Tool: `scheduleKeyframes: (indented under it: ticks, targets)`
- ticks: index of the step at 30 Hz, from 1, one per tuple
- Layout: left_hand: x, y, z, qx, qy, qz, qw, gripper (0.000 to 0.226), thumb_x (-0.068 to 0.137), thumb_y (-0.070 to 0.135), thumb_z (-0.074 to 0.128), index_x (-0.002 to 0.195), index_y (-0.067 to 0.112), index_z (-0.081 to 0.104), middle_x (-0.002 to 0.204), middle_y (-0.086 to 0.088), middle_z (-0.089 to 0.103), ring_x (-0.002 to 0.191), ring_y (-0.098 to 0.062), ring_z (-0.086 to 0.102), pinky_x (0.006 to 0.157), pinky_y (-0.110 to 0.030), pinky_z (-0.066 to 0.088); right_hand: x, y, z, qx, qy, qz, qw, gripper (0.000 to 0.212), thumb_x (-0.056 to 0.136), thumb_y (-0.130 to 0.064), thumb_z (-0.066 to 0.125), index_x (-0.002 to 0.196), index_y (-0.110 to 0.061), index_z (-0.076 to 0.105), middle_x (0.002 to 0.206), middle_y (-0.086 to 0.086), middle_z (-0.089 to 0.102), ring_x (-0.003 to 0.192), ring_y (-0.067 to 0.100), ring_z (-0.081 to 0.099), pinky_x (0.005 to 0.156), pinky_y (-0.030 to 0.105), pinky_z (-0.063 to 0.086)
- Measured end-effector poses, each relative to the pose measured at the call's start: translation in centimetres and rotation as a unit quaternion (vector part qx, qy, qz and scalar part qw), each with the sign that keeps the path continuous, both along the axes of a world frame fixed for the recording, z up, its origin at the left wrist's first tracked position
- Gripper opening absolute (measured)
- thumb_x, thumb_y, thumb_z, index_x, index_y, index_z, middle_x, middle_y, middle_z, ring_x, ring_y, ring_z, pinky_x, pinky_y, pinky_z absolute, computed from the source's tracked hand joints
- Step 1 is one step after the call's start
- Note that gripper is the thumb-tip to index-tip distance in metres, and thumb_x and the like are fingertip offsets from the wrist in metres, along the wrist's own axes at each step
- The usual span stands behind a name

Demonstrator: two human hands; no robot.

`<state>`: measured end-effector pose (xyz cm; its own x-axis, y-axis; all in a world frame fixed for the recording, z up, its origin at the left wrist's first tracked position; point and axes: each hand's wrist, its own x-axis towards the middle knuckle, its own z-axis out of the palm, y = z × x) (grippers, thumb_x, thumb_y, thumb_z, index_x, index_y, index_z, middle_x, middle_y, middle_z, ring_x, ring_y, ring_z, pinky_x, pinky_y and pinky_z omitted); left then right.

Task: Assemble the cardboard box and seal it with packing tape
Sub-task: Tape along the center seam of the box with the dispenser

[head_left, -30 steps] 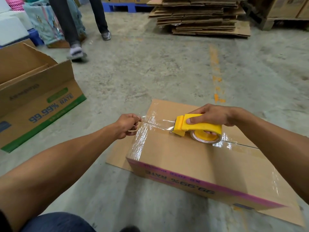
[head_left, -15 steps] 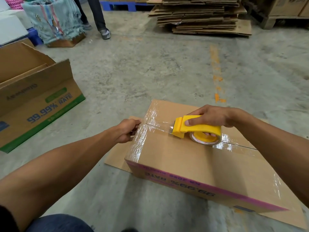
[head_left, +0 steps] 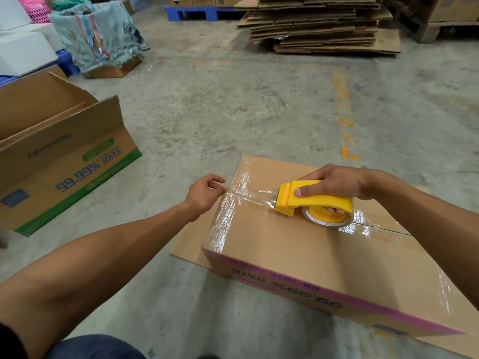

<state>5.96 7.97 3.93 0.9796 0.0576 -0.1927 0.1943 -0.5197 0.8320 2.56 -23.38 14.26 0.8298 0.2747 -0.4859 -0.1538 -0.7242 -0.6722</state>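
Observation:
A closed cardboard box (head_left: 298, 255) with a pink stripe lies on a flat cardboard sheet (head_left: 186, 244) on the floor. Clear tape shines along its top seam and over its left edge. My right hand (head_left: 334, 183) grips the yellow tape dispenser (head_left: 311, 200), which rests on the box top over the seam. A strip of clear tape (head_left: 251, 194) runs from the dispenser to the box's left edge. There my left hand (head_left: 204, 190) pinches the tape's end with curled fingers.
An open box (head_left: 59, 156) with a green stripe stands at the left. A stack of flattened cartons (head_left: 324, 24) lies at the back, near a blue pallet (head_left: 197, 10). A cloth-covered bin (head_left: 96, 35) and white boxes (head_left: 20, 47) sit at the back left. Bare concrete floor lies between.
My left hand has brought the tape end down to the box's left edge. The dispenser has barely moved. The person walking at the back left has gone out of view.

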Motion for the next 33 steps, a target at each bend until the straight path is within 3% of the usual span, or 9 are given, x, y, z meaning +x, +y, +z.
scheduleKeyframes:
  ticks: [5,9,14,16,19,23,26,30,33]
  targets:
    - [0.4,-0.5,0.9,0.005,0.017,-0.005,1.0,0.011,0.094,0.021,0.064,0.088,0.014,0.07,0.082,0.009,0.064,0.075,-0.003,0.056,0.067,-0.016,0.041,-0.2,0.0,0.0,0.008,0.003,0.005,1.0,0.033,0.079,-0.05,0.073,0.11,-0.04,0.073,0.089,0.006,0.078,0.059,0.015,0.066,0.057,0.026,0.055]
    - [0.8,-1.0,1.0,-0.039,0.096,-0.018,0.994,0.015,0.099,0.021,0.052,0.087,0.018,0.061,0.088,0.002,0.06,0.077,-0.013,0.051,0.068,-0.025,0.04,-0.3,0.1,0.2,-0.005,-0.008,0.001,1.0,0.035,0.079,-0.05,0.073,0.112,-0.039,0.073,0.082,-0.009,0.075,0.053,0.0,0.065,0.05,0.016,0.05]
    - [0.1,-1.7,0.3,-0.107,0.163,0.023,0.98,0.022,0.097,0.029,0.047,0.119,0.031,0.046,0.106,-0.002,0.057,0.087,-0.02,0.053,0.072,-0.032,0.044,-0.2,0.2,0.3,-0.008,-0.011,0.002,1.0,0.031,0.082,-0.047,0.072,0.112,-0.037,0.073,0.078,-0.008,0.072,0.046,-0.002,0.062,0.044,0.014,0.047]
    - [-0.3,-1.4,0.2,-0.057,0.12,0.07,0.989,0.042,0.094,0.034,0.058,0.131,0.025,0.041,0.121,-0.004,0.052,0.099,-0.022,0.055,0.078,-0.033,0.047,-0.3,0.2,0.4,-0.003,-0.007,0.002,1.0,0.032,0.083,-0.045,0.071,0.114,-0.036,0.072,0.079,-0.007,0.072,0.043,-0.002,0.061,0.041,0.012,0.045]
    - [-1.1,-1.3,0.7,0.015,-0.041,0.087,0.995,0.028,0.098,0.018,0.049,0.124,0.013,0.058,0.117,-0.008,0.063,0.1,-0.023,0.062,0.093,-0.035,0.049,-0.3,0.0,0.2,-0.001,-0.008,0.003,1.0,0.032,0.083,-0.047,0.071,0.113,-0.036,0.073,0.078,-0.006,0.073,0.046,0.001,0.062,0.044,0.014,0.047]
    - [-3.5,-2.8,1.0,0.082,-0.03,-0.064,0.994,0.045,0.104,0.027,0.033,0.144,0.014,0.046,0.144,-0.003,0.052,0.134,-0.024,0.046,0.114,-0.03,0.03,-0.2,0.0,0.0,-0.013,-0.019,0.009,1.0,0.032,0.082,-0.049,0.071,0.112,-0.039,0.072,0.086,-0.006,0.075,0.053,0.0,0.065,0.049,0.014,0.049]
    - [-4.3,-2.8,0.5,0.19,-0.024,-0.192,0.963,0.06,0.105,0.034,0.023,0.156,0.012,0.003,0.164,-0.007,-0.001,0.151,-0.022,-0.001,0.119,-0.03,0.003,0.0,-0.1,-0.1,-0.004,-0.011,0.013,1.0,0.035,0.084,-0.046,0.07,0.118,-0.037,0.07,0.08,-0.012,0.074,0.056,-0.001,0.065,0.053,0.014,0.049]
    - [-3.7,-3.6,0.8,0.317,-0.192,-0.305,0.877,0.067,0.102,0.035,0.024,0.155,0.012,-0.008,0.163,-0.005,-0.015,0.149,-0.015,-0.017,0.121,-0.035,-0.007,-0.1,-0.1,0.0,-0.015,-0.04,0.057,0.997,0.048,0.088,-0.044,0.066,0.135,-0.046,0.054,0.134,-0.021,0.055,0.109,-0.003,0.056,0.088,0.014,0.041]
    - [-3.4,-4.9,0.1,0.375,-0.225,-0.394,0.808,0.072,0.098,0.043,0.023,0.155,0.009,-0.005,0.164,-0.007,-0.01,0.15,-0.016,-0.015,0.122,-0.037,-0.005,-0.5,-0.3,-0.1,0.035,-0.032,0.058,0.997,0.036,0.092,-0.032,0.065,0.128,-0.035,0.064,0.113,-0.018,0.065,0.069,-0.019,0.061,0.061,0.001,0.043]
